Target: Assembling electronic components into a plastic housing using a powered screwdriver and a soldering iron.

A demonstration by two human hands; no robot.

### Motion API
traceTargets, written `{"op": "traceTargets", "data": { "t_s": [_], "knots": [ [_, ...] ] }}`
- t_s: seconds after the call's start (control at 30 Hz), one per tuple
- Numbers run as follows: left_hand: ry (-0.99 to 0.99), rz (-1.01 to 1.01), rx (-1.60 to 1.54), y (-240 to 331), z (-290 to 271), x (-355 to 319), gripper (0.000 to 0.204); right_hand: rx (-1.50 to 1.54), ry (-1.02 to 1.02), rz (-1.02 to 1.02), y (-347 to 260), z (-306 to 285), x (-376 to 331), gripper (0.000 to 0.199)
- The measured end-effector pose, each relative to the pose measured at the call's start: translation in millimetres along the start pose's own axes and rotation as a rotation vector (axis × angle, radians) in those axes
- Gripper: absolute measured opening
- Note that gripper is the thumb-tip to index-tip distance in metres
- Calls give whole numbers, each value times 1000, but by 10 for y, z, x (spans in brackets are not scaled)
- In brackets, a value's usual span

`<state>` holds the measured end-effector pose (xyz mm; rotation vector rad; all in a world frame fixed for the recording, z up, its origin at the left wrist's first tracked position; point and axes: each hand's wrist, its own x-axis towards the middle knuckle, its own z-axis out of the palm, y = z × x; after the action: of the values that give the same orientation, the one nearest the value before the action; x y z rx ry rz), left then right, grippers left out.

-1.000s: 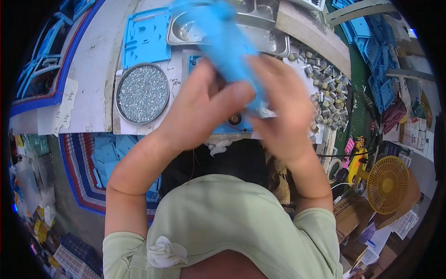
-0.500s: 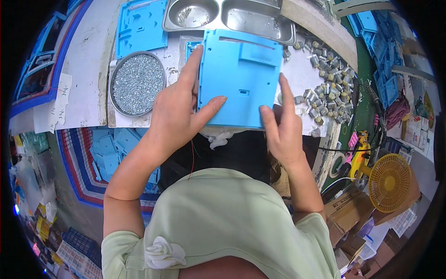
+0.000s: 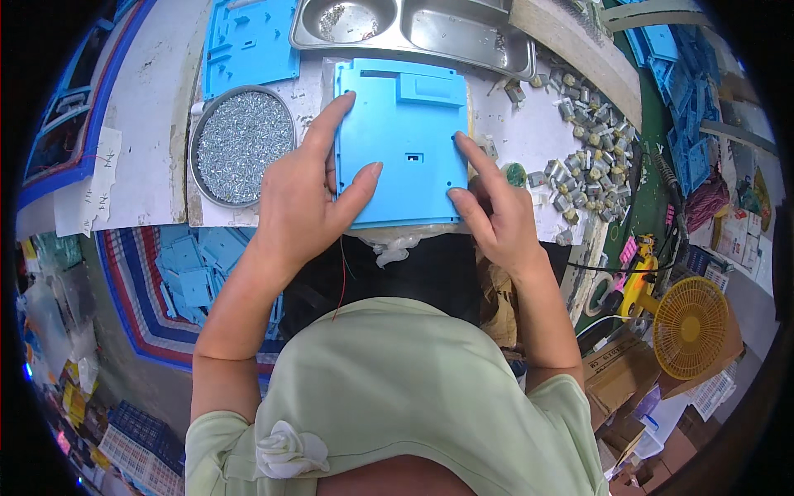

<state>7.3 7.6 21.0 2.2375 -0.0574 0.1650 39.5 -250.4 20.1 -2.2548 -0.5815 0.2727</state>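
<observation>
A flat blue plastic panel (image 3: pixel 389 157) lies near the table's front edge, a raised block by its far side and a small slot near its middle. My left hand (image 3: pixel 302 186) grips its left edge, thumb flat on the top face and index finger by the far left corner. Along the right edge my right hand (image 3: pixel 500 211) holds the panel with thumb and index finger on it. What lies under the panel is mostly hidden; some clear plastic film peeks out at the near edge.
Left of the panel stands a round metal dish (image 3: pixel 244 145) full of small screws. Behind are another blue panel (image 3: pixel 248 50) and a divided steel tray (image 3: pixel 463 37). Several small metal motor-like parts (image 3: pixel 591 157) lie at right. A yellow fan (image 3: pixel 691 326) stands lower right.
The blue panel has shifted left and now lies flatter, seemingly lowered. Both hands moved with it, and the right index finger now rests on its right edge.
</observation>
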Motion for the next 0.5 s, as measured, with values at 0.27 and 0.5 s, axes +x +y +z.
{"op": "traceTargets", "data": {
  "t_s": [0.27,0.5],
  "knots": [
    [27,-88,77,-33,54,-178,71,-271,-31,-98,-75,26,8,65],
    [-177,-176,-235,-175,-114,-189,82,-597,-218,-61,-254,-90,69,67]
  ]
}}
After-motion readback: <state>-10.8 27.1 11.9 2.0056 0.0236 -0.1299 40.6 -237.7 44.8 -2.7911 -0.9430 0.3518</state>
